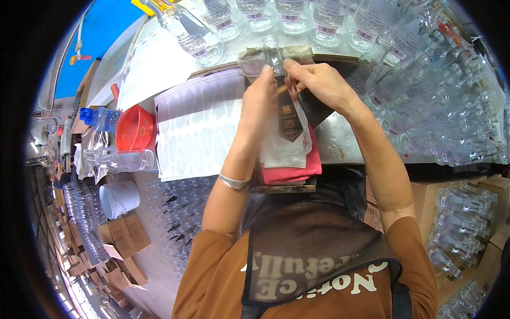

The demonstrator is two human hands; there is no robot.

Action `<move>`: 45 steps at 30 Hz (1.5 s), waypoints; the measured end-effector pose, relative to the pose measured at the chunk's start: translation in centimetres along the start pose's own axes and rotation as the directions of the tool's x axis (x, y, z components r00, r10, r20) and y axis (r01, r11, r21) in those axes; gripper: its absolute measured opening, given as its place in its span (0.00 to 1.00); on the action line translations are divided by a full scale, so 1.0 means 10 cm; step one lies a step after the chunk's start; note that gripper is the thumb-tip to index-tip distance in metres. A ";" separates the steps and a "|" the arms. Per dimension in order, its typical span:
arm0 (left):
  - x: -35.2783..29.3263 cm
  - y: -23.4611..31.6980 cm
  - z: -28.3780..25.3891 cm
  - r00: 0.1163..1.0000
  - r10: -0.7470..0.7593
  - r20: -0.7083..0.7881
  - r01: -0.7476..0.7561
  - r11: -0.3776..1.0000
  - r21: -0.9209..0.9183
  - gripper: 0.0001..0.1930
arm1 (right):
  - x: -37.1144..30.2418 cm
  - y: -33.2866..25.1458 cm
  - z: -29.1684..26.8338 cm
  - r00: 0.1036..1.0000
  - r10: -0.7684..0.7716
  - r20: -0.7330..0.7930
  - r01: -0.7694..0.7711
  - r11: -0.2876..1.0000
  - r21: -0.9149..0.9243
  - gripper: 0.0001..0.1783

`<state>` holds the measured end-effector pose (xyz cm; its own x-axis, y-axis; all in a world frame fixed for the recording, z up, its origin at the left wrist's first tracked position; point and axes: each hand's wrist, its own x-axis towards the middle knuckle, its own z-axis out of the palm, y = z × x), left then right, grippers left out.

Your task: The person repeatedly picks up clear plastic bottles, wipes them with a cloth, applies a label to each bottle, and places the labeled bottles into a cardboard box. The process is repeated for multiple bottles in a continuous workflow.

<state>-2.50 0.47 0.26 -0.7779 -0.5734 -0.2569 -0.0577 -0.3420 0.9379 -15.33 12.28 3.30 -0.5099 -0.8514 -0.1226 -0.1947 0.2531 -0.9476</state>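
- I see my left hand (258,101) wrapped around a clear glass bottle (289,114), its fingers closed against the bottle's left side below the neck.
- My right hand (319,80) comes in from the right; its fingers are pinched shut at the bottle's shoulder, on the top edge of a dark label (289,119) with gold markings.
- The bottle lies with its open neck pointing towards the far edge of the worktop (345,141), and its body runs back towards me between the two hands.
- The label sits on the bottle's upper face, just beside the left fingers and directly under the right fingertips.
- Beneath the bottle there is a pale cloth and a red cloth (295,170) stacked on a small wooden block (284,188) at the near edge of the worktop.
- A folded grey-brown rag (297,53) lies beyond the bottle's neck.
- White backing sheets (196,127) with peeled label shapes cover the left part of the worktop.
- Rows of clear labelled bottles (319,18) stand along the far edge, and more bottles (441,106) lie piled at the right.
- A red bowl (135,127) sits off the left edge, well apart from both hands.
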 end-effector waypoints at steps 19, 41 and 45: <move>-0.15 0.09 0.01 0.991 0.079 0.108 -0.086 0.995 0.060 0.32 | -0.34 -0.05 -0.04 0.898 -0.278 -0.342 0.358 0.912 0.199 0.17; -0.13 0.11 0.02 0.992 0.116 0.057 -0.127 0.958 0.259 0.30 | -0.49 0.13 -0.13 0.836 -0.213 -0.506 0.351 0.916 0.195 0.15; -0.17 0.10 0.04 0.993 0.082 0.087 -0.089 0.993 0.083 0.32 | -0.50 0.11 -0.14 0.854 -0.183 -0.487 0.325 0.919 0.225 0.16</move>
<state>-1.46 1.38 1.70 -0.8315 -0.5327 -0.1578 -0.0397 -0.2262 0.9733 -14.15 17.47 3.28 -0.8078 -0.5500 0.2121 -0.1559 -0.1476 -0.9767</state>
